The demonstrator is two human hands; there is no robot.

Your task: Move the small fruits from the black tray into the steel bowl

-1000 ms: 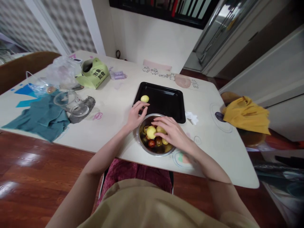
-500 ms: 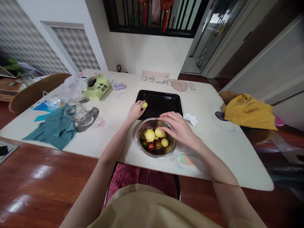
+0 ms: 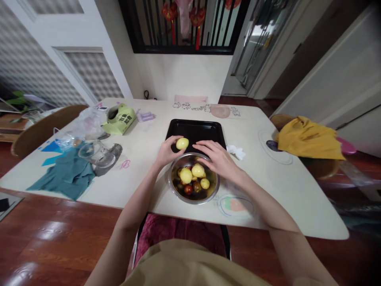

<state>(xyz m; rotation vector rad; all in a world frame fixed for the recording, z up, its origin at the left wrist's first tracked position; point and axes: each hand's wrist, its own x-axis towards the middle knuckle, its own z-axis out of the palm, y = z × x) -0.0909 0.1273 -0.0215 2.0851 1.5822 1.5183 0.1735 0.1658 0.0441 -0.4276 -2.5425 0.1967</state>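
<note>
My left hand (image 3: 169,151) pinches a yellow-green fruit (image 3: 182,143) between thumb and fingers, above the near left part of a black baking tray (image 3: 193,129). To its right my right hand (image 3: 216,159) holds nothing; its fingers stretch toward that fruit, apart from it, over the far rim of the bowl. Just below both hands stands a round metal bowl (image 3: 195,201). Inside it lie yellow fruits (image 3: 186,175) and smaller red-brown fruits (image 3: 188,189). The exact kind of fruit cannot be made out.
A crumpled white tissue (image 3: 236,151) lies right of the tray. On the table's left are a teal cloth (image 3: 67,172), a clear jug-like container (image 3: 97,153), plastic bags (image 3: 89,121) and a green box (image 3: 120,119). A yellow cloth (image 3: 309,137) drapes over a chair at right.
The left hand has brought its fruit a little nearer the bowl and the right hand. The right fingers have drawn away from the fruits in the bowl, toward the left hand. The view has tilted up slightly.
</note>
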